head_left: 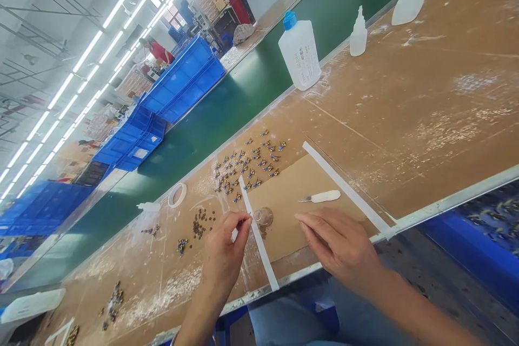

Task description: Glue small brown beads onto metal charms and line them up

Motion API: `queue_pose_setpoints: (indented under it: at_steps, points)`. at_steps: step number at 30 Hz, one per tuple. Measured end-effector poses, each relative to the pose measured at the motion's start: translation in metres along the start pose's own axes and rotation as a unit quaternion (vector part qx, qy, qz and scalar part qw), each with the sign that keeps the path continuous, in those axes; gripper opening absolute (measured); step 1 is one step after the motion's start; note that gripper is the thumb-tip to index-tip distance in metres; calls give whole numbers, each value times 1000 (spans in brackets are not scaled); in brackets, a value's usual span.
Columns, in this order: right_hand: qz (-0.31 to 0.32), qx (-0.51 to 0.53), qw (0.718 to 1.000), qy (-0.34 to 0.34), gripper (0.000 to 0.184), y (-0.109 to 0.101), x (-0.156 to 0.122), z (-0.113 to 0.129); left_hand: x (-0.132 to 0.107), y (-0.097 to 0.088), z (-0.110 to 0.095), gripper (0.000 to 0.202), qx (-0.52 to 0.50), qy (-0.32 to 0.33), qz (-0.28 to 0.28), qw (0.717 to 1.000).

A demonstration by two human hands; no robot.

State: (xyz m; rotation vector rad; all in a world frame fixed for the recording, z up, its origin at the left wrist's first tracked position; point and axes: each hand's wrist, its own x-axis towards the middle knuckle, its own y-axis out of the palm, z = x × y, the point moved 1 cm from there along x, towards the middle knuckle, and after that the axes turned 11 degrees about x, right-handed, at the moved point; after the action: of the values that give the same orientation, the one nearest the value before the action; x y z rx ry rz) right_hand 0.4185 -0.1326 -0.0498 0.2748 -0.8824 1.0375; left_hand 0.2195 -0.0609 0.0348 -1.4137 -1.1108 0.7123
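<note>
My left hand [227, 246] is over the bench by a strip of white tape. Its thumb and fingertips are pinched together, and whatever they hold is too small to make out. My right hand [343, 243] hovers above the near right part of a cardboard sheet [284, 189], thumb and fingers pressed together; any item between them cannot be made out. Between the hands lies a small clear dish [263, 217]. Beyond my right hand rests a thin-bladed tool with a white handle [324, 196]. Left of my left hand are small dark round pieces [198, 227]. Farther off, several small blue-and-gold parts [243, 165] lie spread out.
A white bottle with a blue cap [302, 57] and a small dropper bottle [358, 35] stand along the back edge, beside a green conveyor belt [243, 92]. A tape roll [177, 194] lies at left. Blue crates [182, 81] stand beyond; a person in red is far off.
</note>
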Motion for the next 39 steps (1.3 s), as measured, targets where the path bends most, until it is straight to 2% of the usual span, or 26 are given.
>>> queue_pose_setpoints:
  at_steps: [3, 7, 10, 13, 16, 19, 24, 30, 35, 39]
  points:
    - [12, -1, 1000, 0, 21, -1, -2, -1, -14, -10, 10, 19, -24, -58, -12, 998]
    - [22, -2, 1000, 3, 20, -2, -6, -2, -50, -15, 46, 26, -59, -184, -38, 980]
    - [23, -9, 1000, 2, 21, -2, -6, -2, -81, -9, 78, 35, -71, -273, -54, 958]
    - [37, -23, 999, -9, 20, -2, -6, -1, -105, 2, 97, 39, -86, -312, -49, 945]
    - [47, -39, 998, -21, 18, -2, -5, 0, -115, 13, 98, 35, -111, -307, -54, 944]
    - [49, -58, 997, -25, 17, -2, -4, 1, -116, 18, 93, 30, -120, -301, -64, 944]
    - [50, -74, 995, -34, 15, -4, -5, 2, -109, 14, 91, 25, -83, -281, -58, 954]
    - [53, -82, 995, -28, 14, -3, -6, 2, -106, 12, 90, 21, -40, -213, -57, 975]
    - [65, -100, 992, -38, 10, -4, -4, 2, -108, 14, 90, 21, -21, -195, -59, 979]
    - [68, -113, 991, -39, 9, -5, -3, 2, -112, 14, 94, 18, -14, -188, -84, 979]
